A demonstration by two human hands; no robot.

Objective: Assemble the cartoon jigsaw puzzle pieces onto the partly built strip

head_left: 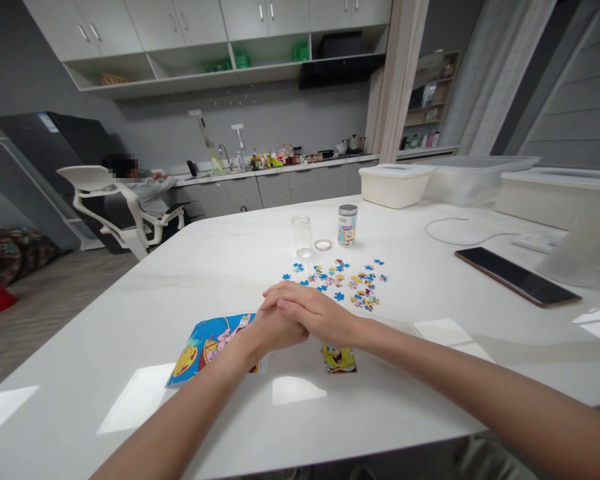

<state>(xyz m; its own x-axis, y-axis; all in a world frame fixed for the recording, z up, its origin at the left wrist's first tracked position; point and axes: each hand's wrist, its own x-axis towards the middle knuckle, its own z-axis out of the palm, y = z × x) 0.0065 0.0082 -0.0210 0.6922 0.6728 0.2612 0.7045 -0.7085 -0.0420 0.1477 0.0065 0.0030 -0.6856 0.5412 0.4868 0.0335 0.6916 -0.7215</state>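
White-framed office chair [133, 217] at far left, holding a seated person [147, 193] near the grey counter. On the glossy white table [145, 287], a blue picture sheet [200, 343] with yellow and pink cartoon figures lies partly behind the left forearm. The left hand [276, 329] rests beneath the right; its fingers are hidden, so whether it is open or closed cannot be told. Beyond stands a clear, lidless cylindrical jar [301, 235]. The right hand [323, 312] drapes over the left, fingers extended. A round silver-rimmed lid [323, 245] lies beside the jar. Small multicoloured jigsaw pieces [339, 296] are scattered just past the hands; a yellow cartoon-face puzzle section [340, 360] lies nearer, below the right wrist. Farther right are a silver-lidded printed canister [347, 227] and a black phone [517, 275].
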